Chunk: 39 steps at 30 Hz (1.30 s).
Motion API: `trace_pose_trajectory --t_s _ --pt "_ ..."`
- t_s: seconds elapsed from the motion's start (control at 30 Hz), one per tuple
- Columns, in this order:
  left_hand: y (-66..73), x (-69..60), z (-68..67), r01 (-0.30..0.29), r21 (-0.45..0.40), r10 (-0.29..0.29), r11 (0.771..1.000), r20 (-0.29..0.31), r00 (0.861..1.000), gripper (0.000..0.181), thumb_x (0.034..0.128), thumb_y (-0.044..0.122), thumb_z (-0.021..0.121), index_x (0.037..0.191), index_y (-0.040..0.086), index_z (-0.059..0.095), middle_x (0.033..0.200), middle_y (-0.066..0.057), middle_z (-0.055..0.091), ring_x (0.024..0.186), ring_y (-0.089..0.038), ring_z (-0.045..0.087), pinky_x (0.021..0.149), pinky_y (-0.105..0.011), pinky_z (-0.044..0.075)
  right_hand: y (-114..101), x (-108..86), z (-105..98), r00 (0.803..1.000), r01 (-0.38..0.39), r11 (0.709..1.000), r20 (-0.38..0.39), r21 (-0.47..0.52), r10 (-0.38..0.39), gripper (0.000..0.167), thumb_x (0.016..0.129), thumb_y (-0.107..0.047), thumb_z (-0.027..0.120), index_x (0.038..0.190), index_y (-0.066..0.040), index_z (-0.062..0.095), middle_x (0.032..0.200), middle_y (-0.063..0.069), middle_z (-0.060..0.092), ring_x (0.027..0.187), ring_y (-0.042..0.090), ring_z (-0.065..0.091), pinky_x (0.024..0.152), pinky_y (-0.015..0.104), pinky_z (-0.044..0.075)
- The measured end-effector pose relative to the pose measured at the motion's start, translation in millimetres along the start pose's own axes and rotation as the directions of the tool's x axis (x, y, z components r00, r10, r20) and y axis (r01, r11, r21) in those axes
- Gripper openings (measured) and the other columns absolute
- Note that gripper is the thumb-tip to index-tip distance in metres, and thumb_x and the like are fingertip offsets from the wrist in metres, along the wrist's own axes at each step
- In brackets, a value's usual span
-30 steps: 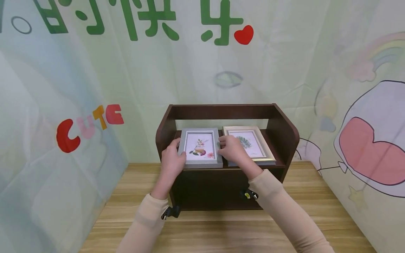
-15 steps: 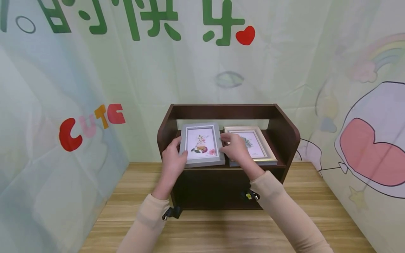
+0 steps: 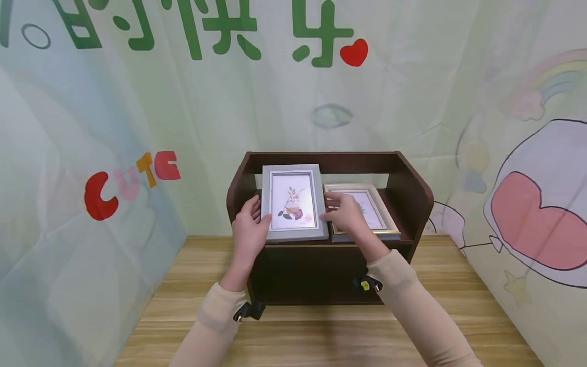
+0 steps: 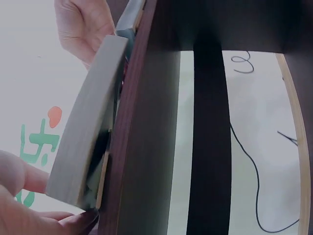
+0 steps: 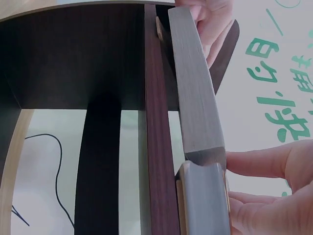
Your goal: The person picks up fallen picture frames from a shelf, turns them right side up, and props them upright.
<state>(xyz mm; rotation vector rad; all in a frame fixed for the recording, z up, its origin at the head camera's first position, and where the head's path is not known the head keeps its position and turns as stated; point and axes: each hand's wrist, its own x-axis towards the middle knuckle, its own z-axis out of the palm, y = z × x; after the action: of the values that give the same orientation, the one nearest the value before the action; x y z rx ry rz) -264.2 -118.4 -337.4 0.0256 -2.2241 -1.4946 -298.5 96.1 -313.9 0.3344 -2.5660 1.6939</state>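
Observation:
A grey picture frame (image 3: 293, 235) with a pressed-flower picture leans back over the dark brown shelf (image 3: 316, 275), its far end raised and its near end low at the shelf's front edge. My left hand (image 3: 249, 229) grips its left side, thumb on top; in the left wrist view the fingers (image 4: 73, 223) reach beneath the frame's corner. On the opposite side, my right hand (image 3: 347, 216) holds the right edge between thumb and fingers. A gold picture frame (image 3: 389, 211) with a green leaf picture lies flat to the right, partly hidden by my right hand.
The shelf's side panels (image 3: 415, 196) and back rail (image 3: 325, 162) rise around the frames. It stands on a wood-grain tabletop (image 3: 293, 331). Printed cloth (image 3: 220, 102) hangs behind and at both sides. A thin black cable (image 4: 257, 186) shows beyond the shelf's lower opening.
The grey frame lay flat on the shelf; its far end has risen, tilting it up towards me. Both hands stay at its sides, and the right has shifted slightly right.

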Motion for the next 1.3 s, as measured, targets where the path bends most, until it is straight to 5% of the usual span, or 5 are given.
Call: trace_pose_trajectory --t_s 0.23,0.67,1.3 --pt "0.2 -1.6 0.6 -0.023 -0.058 0.021 0.998 -0.035 0.999 0.051 0.0893 0.011 0.065 0.136 0.002 0.048 0.133 -0.017 0.056 0.118 -0.030 0.058 0.094 -0.036 0.050 1.7 3.2 0.6 0.999 -0.023 0.999 -0.025 0.039 0.024 0.055 0.080 0.007 0.065 0.134 0.004 0.050 0.128 0.023 0.058 0.115 0.032 0.059 0.092 0.037 0.052" --pt "3.9 0.6 4.1 -0.069 -0.133 0.055 0.989 -0.106 0.993 0.044 0.0876 0.007 0.066 0.130 0.001 0.055 0.125 -0.018 0.061 0.111 -0.028 0.062 0.093 -0.037 0.051 -2.1 1.9 -0.9 0.998 -0.015 0.994 -0.066 0.111 0.022 0.051 0.080 0.008 0.065 0.130 0.001 0.055 0.124 0.021 0.061 0.108 0.031 0.062 0.072 0.023 0.053" --pt "3.6 5.8 9.3 -0.143 -0.165 0.116 0.976 -0.163 0.980 0.044 0.0872 -0.002 0.062 0.130 -0.003 0.053 0.124 -0.022 0.060 0.113 -0.031 0.060 0.095 -0.039 0.050 -3.0 5.1 1.3 0.994 -0.021 0.979 -0.097 0.203 0.041 0.054 0.082 0.007 0.067 0.132 -0.001 0.051 0.129 0.018 0.057 0.116 0.031 0.058 0.095 0.038 0.051"
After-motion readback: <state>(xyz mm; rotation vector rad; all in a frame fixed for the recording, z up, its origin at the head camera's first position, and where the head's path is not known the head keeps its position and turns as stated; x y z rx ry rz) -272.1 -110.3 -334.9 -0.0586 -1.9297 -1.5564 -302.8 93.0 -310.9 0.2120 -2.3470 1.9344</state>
